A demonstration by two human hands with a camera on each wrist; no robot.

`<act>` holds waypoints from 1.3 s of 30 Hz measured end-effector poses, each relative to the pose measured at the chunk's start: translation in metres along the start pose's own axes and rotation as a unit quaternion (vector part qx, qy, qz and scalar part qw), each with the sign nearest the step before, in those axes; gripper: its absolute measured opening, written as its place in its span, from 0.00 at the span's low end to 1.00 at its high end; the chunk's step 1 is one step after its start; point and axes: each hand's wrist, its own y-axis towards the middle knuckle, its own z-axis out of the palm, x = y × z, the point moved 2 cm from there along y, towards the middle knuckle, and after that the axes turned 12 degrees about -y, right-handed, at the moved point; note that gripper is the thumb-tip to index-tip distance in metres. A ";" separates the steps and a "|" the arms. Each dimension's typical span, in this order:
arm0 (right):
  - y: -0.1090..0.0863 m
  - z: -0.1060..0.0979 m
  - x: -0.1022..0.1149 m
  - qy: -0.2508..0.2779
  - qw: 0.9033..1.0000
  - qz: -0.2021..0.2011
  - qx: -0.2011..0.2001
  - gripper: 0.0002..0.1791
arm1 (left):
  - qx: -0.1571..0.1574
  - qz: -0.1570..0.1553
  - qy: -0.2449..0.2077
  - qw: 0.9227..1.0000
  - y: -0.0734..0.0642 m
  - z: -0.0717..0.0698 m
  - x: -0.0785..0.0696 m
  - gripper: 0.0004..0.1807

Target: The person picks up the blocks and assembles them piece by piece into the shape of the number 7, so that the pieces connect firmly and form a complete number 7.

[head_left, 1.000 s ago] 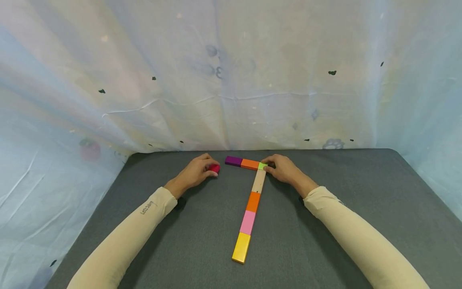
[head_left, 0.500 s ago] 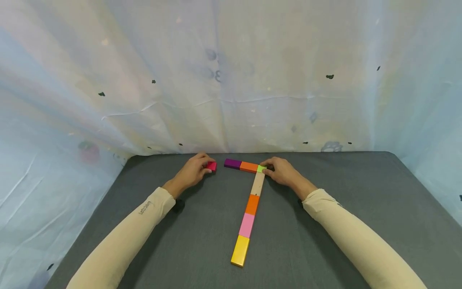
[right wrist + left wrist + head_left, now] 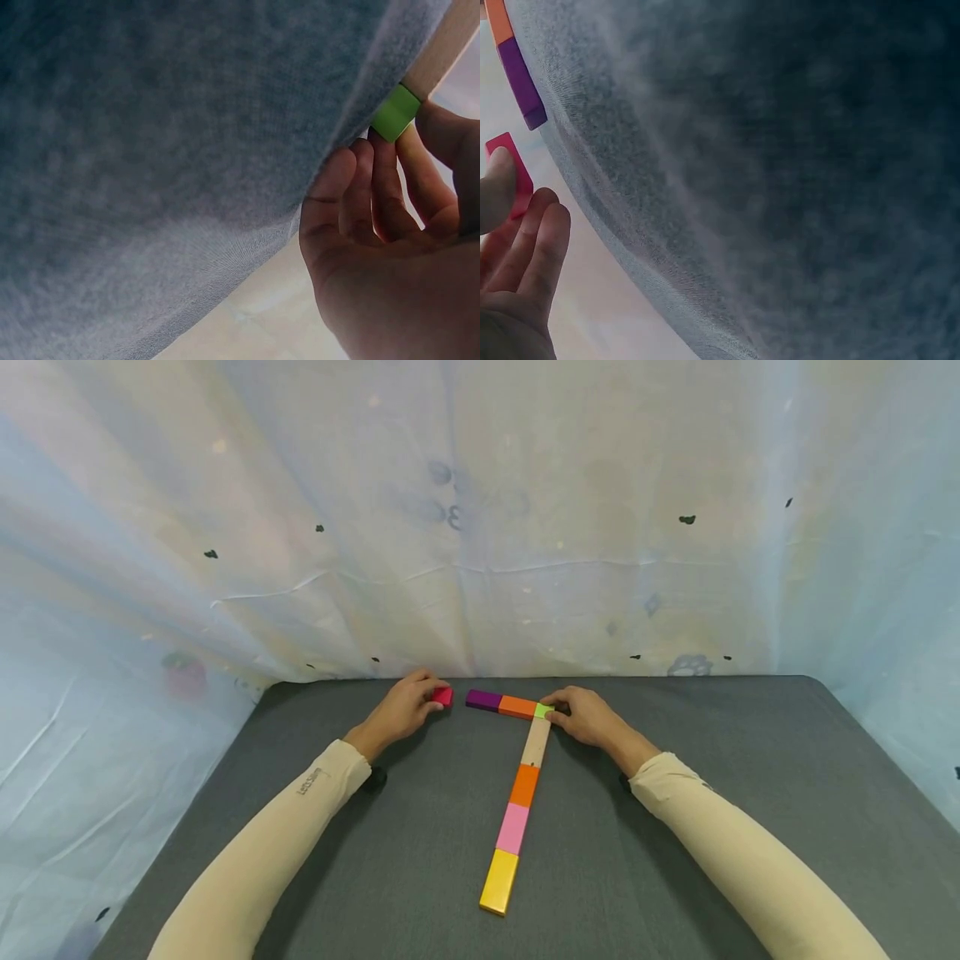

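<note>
My left hand (image 3: 405, 706) pinches a red block (image 3: 443, 697) between thumb and fingers, a short gap left of the purple block (image 3: 483, 700). In the left wrist view the thumb lies across the face of the red block (image 3: 523, 180). At the row's right end, my right hand (image 3: 588, 717) holds the small green block (image 3: 543, 711) by thumb and fingertips. The right wrist view shows that green block (image 3: 395, 113) against the plain wood block. An orange block (image 3: 517, 707) sits between purple and green, end to end with both.
From the green corner a line runs toward me: plain wood block (image 3: 536, 742), second orange block (image 3: 524, 785), pink block (image 3: 512, 828) and yellow block (image 3: 498, 882). All lie on a dark grey table (image 3: 360, 877). A pale patterned curtain (image 3: 525, 527) hangs behind the far edge.
The red block turned in my left hand, moved slightly left, then a little back right and farther from me. My right hand stays at the green block; the row looks the same.
</note>
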 end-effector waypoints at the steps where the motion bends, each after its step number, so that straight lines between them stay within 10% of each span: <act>1: 0.000 0.000 0.000 0.000 1.000 0.000 0.000 0.19 | 0.001 0.000 0.001 1.000 0.001 0.000 0.000 0.20; 39: -0.001 0.001 0.002 -0.010 1.000 0.000 0.001 0.19 | 0.053 0.001 0.027 0.998 0.034 0.013 0.002 0.19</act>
